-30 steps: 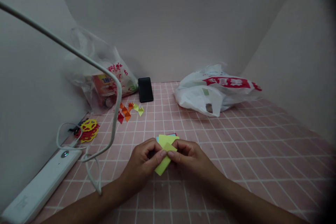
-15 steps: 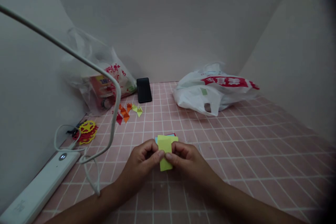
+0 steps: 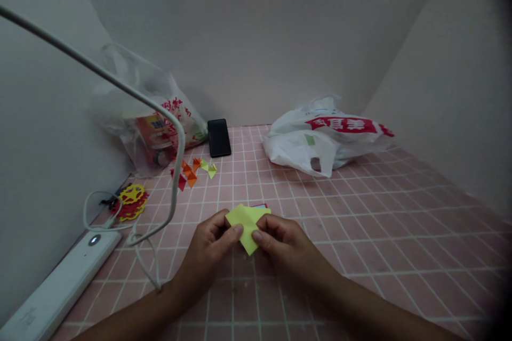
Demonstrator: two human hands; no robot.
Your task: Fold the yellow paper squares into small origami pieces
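Observation:
Between my two hands is a yellow piece of folding paper (image 3: pixel 247 224), one corner pointing down toward me. My left hand (image 3: pixel 212 242) pinches its left side, the thumb lying on top. On the other side my right hand (image 3: pixel 286 240) grips the lower right edge between thumb and bent fingers. Just behind the paper, the edge of red and blue sheets (image 3: pixel 262 205) shows on the table; the rest of them is hidden. Farther off to the left lie several small folded paper pieces (image 3: pixel 191 175) in red, orange and yellow.
A black phone (image 3: pixel 219 138) lies at the back. Plastic bags stand left (image 3: pixel 156 117) and right (image 3: pixel 332 138). Yellow and red gear-shaped pieces (image 3: pixel 132 200) sit near a white power bank (image 3: pixel 64 287). Its white cable (image 3: pixel 178 170) arches across the left, close to my left forearm.
The yellow paper has gone from an upright rectangle to a slanted shape, its left part swung outward. My left hand has shifted slightly left; the right has hardly moved.

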